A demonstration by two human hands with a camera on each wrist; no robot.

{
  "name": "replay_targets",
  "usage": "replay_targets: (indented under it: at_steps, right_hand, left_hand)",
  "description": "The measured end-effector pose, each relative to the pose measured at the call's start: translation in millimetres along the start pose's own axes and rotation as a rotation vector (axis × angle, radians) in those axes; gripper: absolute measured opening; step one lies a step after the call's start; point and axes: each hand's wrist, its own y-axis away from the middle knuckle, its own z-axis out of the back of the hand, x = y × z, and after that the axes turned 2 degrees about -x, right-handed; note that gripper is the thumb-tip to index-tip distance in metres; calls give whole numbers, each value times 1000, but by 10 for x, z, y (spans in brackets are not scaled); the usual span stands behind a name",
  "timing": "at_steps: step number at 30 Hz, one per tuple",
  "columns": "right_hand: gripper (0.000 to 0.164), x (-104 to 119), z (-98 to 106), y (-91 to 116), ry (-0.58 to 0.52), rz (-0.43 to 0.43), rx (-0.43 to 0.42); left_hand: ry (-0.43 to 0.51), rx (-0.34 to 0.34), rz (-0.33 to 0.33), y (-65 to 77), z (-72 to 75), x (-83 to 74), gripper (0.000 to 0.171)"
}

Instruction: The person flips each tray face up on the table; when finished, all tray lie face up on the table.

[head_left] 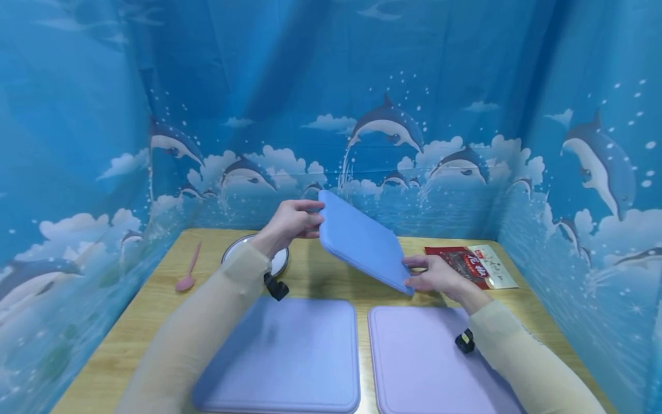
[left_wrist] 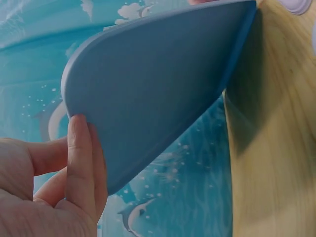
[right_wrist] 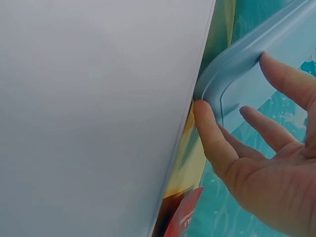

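Both hands hold a blue cutting board [head_left: 362,236] tilted above the back of the table, its left end higher than its right. At its left edge, my left hand [head_left: 292,224] pinches the board between thumb and fingers. My right hand [head_left: 434,273] grips the lower right corner; in the right wrist view the fingers [right_wrist: 215,140] lie along the grooved rim. Two more boards lie flat in front, a periwinkle one [head_left: 295,356] on the left and a lilac one [head_left: 429,356] on the right.
Partly behind the left wrist sits a dark-rimmed white plate [head_left: 281,261]. A pink spoon [head_left: 186,282] lies at the far left. Beside the right hand is a red and white food packet [head_left: 476,267]. Dolphin-print curtains [head_left: 331,115] enclose the wooden table [head_left: 124,322].
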Motion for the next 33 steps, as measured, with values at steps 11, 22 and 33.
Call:
replay_targets:
  at_steps: [11, 22, 33]
  right_hand:
    - [71, 220, -8, 47, -3, 59, 20]
    - [62, 1054, 123, 168, 73, 177, 59]
    - [53, 1820, 106, 298, 151, 235, 74]
  left_hand:
    - [38, 34, -33, 32, -72, -211, 46]
    - [29, 34, -68, 53, -173, -446, 40]
    - [50, 30, -104, 60, -305, -561, 37]
